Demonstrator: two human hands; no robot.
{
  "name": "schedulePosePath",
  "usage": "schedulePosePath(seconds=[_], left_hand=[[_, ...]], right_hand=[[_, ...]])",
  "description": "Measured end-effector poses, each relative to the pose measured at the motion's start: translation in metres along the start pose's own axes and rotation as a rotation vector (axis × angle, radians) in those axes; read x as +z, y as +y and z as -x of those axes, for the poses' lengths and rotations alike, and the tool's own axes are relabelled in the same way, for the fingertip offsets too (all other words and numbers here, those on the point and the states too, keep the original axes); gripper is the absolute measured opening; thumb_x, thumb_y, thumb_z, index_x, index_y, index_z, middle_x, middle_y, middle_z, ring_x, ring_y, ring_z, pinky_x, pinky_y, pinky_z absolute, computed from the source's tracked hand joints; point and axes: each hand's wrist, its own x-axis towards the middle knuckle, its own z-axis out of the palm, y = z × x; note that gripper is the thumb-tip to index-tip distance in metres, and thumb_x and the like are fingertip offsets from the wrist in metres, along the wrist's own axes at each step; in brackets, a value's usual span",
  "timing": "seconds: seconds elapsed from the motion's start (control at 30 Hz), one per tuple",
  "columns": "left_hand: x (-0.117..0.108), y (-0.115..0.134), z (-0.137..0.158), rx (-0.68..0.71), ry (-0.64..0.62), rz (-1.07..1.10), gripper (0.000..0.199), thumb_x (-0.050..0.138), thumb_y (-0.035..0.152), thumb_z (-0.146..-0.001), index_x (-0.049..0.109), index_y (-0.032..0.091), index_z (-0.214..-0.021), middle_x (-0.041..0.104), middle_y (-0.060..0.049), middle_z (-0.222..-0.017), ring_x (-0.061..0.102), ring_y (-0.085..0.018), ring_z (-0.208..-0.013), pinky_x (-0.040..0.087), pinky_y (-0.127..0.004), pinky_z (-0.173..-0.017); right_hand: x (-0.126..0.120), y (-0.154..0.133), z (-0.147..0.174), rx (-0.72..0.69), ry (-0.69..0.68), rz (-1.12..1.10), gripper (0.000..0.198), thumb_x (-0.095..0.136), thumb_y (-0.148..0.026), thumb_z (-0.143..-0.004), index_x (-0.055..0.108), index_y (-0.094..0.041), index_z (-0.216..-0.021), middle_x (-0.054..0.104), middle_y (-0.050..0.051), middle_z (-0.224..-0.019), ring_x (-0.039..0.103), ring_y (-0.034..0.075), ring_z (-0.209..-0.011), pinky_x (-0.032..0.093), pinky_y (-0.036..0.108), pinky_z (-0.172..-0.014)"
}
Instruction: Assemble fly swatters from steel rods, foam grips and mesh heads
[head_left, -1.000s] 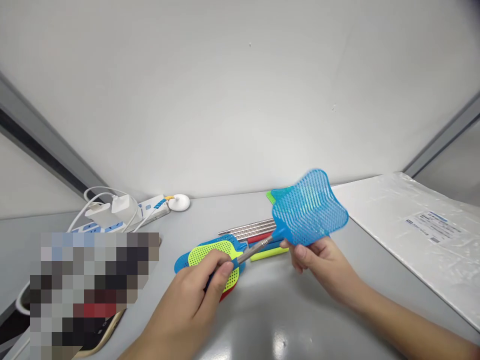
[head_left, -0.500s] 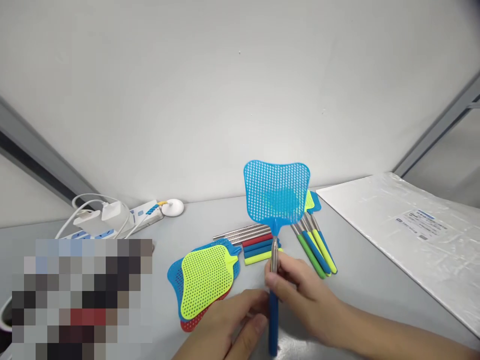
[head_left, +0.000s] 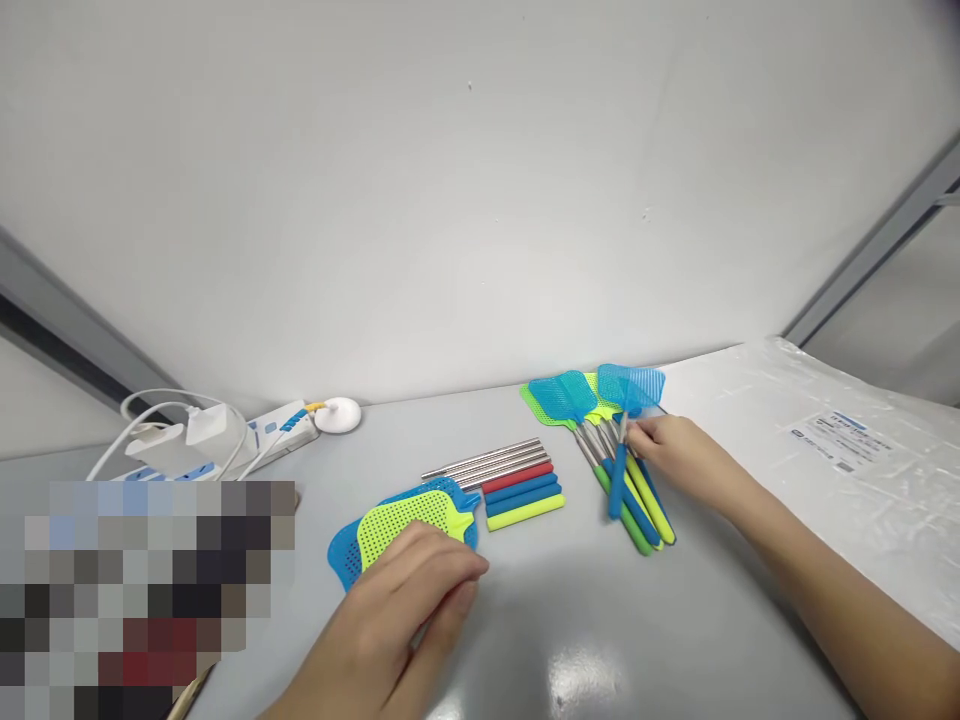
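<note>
At the right, my right hand [head_left: 664, 445] is closed round the metal shaft of a blue fly swatter [head_left: 616, 480], tilted over a pile of assembled fly swatters. That pile has blue and green mesh heads [head_left: 562, 396] and green, blue and yellow handles [head_left: 651, 505]. My left hand [head_left: 397, 610] is loosely closed, thumb close under the fingers, with nothing visible in it. It hovers over loose swatter heads: a yellow-green one [head_left: 397, 515] on top of a blue one [head_left: 343, 555], partly hidden by the hand.
Bare metal rods [head_left: 491, 465] lie mid-table beside loose red, blue and yellow handle grips [head_left: 523, 492]. A power strip [head_left: 289, 425] with chargers and a white round device [head_left: 339, 415] sits at left. A wrapped white panel [head_left: 780, 460] covers the right side. Part of the lower left is pixelated.
My right hand has carried the blue swatter from the centre to the pile at right and lowered it. My left hand has come off its handle and moved left over the loose heads.
</note>
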Motion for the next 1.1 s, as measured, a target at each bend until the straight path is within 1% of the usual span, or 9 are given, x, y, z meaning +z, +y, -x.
schedulePosePath(seconds=[0.1,0.2,0.3,0.4,0.5,0.63,0.77,0.93,1.1], left_hand=[[0.001,0.002,0.0,0.005,-0.018,0.002,0.023,0.043,0.009,-0.094,0.054,0.023,-0.11,0.062,-0.003,-0.091,0.055,-0.017,-0.086,0.045,-0.029,-0.074],[0.0,0.004,0.0,0.005,-0.051,-0.027,0.022,0.044,0.01,-0.094,0.054,0.023,-0.108,0.061,-0.003,-0.09,0.055,-0.017,-0.085,0.045,-0.029,-0.073],[-0.002,0.003,0.0,0.004,-0.068,-0.051,0.021,0.044,0.01,-0.094,0.055,0.024,-0.107,0.062,-0.003,-0.089,0.055,-0.017,-0.084,0.045,-0.03,-0.074],[-0.002,0.001,0.0,0.014,-0.057,-0.054,0.021,0.044,0.01,-0.094,0.055,0.023,-0.107,0.062,-0.003,-0.089,0.054,-0.017,-0.083,0.045,-0.03,-0.074],[-0.002,-0.001,0.0,0.035,-0.078,-0.076,0.022,0.045,0.01,-0.094,0.055,0.023,-0.108,0.062,-0.003,-0.089,0.054,-0.017,-0.082,0.045,-0.03,-0.073],[-0.002,-0.002,0.001,0.056,-0.074,-0.095,0.023,0.044,0.01,-0.094,0.056,0.022,-0.108,0.062,-0.004,-0.087,0.054,-0.017,-0.08,0.045,-0.03,-0.072],[-0.004,-0.003,0.001,0.048,-0.087,-0.103,0.023,0.044,0.01,-0.094,0.057,0.022,-0.108,0.062,-0.003,-0.086,0.055,-0.017,-0.08,0.046,-0.03,-0.073],[-0.005,-0.005,0.001,0.053,-0.099,-0.12,0.022,0.045,0.009,-0.093,0.056,0.022,-0.108,0.062,-0.003,-0.088,0.055,-0.017,-0.082,0.046,-0.031,-0.074],[-0.004,-0.007,0.001,0.071,-0.099,-0.121,0.023,0.046,0.008,-0.093,0.056,0.022,-0.108,0.062,-0.003,-0.088,0.054,-0.017,-0.083,0.045,-0.031,-0.074]], right_hand=[[0.007,-0.002,-0.001,-0.003,0.018,0.031,0.037,0.042,-0.039,-0.092,0.047,-0.022,-0.058,0.056,0.001,-0.058,0.048,0.017,-0.054,0.026,0.029,-0.052],[0.007,-0.004,0.0,0.023,0.076,0.058,0.038,0.038,-0.044,-0.094,0.049,-0.023,-0.064,0.06,0.003,-0.063,0.052,0.019,-0.057,0.026,0.029,-0.051],[0.007,-0.007,-0.001,0.033,0.128,0.065,0.037,0.035,-0.049,-0.096,0.055,-0.023,-0.078,0.064,0.004,-0.067,0.056,0.02,-0.06,0.029,0.029,-0.051],[0.009,-0.008,-0.002,-0.028,0.122,0.054,0.036,0.035,-0.049,-0.097,0.06,-0.023,-0.1,0.068,0.004,-0.074,0.061,0.022,-0.067,0.033,0.029,-0.053],[0.01,-0.008,-0.002,-0.137,0.066,0.048,0.032,0.036,-0.037,-0.098,0.064,-0.025,-0.11,0.072,0.004,-0.089,0.065,0.021,-0.08,0.04,0.029,-0.062],[0.007,-0.007,0.003,-0.283,-0.002,0.059,0.031,0.043,-0.018,-0.092,0.068,-0.025,-0.11,0.071,0.005,-0.103,0.065,0.021,-0.093,0.044,0.03,-0.074],[0.003,-0.007,0.009,-0.432,0.013,0.144,0.03,0.045,-0.013,-0.091,0.067,-0.024,-0.108,0.069,0.006,-0.102,0.065,0.02,-0.086,0.043,0.029,-0.07],[0.0,-0.005,0.009,-0.589,0.116,0.343,0.023,0.049,-0.007,-0.088,0.066,-0.021,-0.095,0.065,0.004,-0.085,0.061,0.019,-0.077,0.038,0.031,-0.068],[-0.009,-0.001,0.01,-0.695,0.293,0.372,0.025,0.047,-0.005,-0.089,0.064,-0.02,-0.098,0.061,0.003,-0.081,0.056,0.019,-0.076,0.033,0.031,-0.07]])
